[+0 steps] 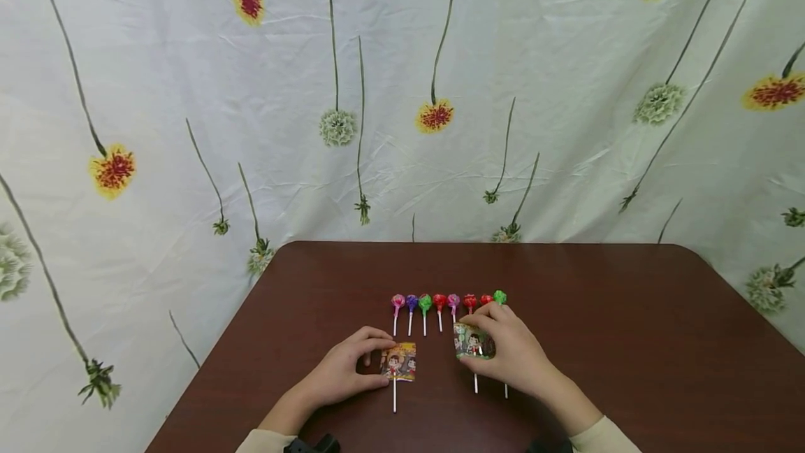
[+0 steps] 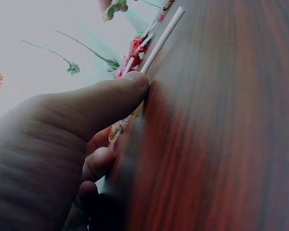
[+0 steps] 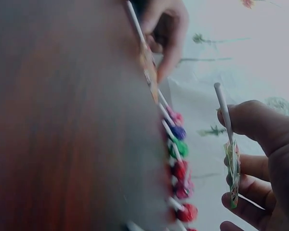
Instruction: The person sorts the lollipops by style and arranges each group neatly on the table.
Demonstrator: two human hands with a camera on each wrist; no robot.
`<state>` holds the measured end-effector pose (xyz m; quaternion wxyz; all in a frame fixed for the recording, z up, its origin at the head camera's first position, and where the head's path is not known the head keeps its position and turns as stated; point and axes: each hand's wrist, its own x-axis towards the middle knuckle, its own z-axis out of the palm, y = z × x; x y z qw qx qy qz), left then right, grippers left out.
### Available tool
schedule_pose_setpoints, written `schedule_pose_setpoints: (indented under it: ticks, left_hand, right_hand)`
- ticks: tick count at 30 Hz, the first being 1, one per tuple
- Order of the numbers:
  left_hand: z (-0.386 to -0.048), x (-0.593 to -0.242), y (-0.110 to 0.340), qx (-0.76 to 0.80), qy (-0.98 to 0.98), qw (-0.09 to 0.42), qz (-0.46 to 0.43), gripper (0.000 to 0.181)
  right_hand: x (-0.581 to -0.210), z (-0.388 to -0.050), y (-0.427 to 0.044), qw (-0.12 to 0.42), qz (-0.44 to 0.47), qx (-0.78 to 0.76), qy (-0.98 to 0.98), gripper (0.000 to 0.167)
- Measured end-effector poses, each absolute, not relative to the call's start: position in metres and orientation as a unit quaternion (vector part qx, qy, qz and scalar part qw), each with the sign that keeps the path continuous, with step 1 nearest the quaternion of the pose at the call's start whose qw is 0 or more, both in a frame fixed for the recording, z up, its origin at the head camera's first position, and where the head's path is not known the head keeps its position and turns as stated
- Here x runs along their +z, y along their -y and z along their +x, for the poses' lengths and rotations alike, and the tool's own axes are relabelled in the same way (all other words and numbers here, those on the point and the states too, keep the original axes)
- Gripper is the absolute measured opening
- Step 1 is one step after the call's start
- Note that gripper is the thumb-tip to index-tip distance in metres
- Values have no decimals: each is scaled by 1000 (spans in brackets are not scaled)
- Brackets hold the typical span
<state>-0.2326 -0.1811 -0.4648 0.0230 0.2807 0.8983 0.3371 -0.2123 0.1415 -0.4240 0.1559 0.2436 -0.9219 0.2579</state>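
Note:
My left hand grips the edges of a flat lollipop in an orange printed wrapper, low at the table. Its white stick points toward me. A second flat lollipop, in a green printed wrapper, is held between the thumb and fingers of my right hand; the right wrist view shows it raised off the table. Beyond the hands lies a row of round lollipops: pink, purple, green, red and others. The right hand partly hides the row's right end.
The dark brown wooden table extends to both sides of the hands. Behind its far edge hangs a white cloth printed with flowers. Another white stick shows below the right hand; what it belongs to is hidden.

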Motion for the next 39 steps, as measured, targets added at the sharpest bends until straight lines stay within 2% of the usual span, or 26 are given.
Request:
schedule_pose_setpoints:
  ticks: [7, 22, 39]
  left_hand:
    - [-233, -465, 181, 335, -899, 22, 282, 48]
    - [-232, -465, 182, 331, -900, 16, 284, 48]
    - [-231, -464, 182, 331, -899, 14, 288, 46]
  right_hand:
    - [-433, -208, -124, 122, 237, 238, 934, 48]
    - [-449, -207, -102, 109, 234, 209, 943, 50]
    - [-462, -201, -93, 204, 240, 183, 931, 47]
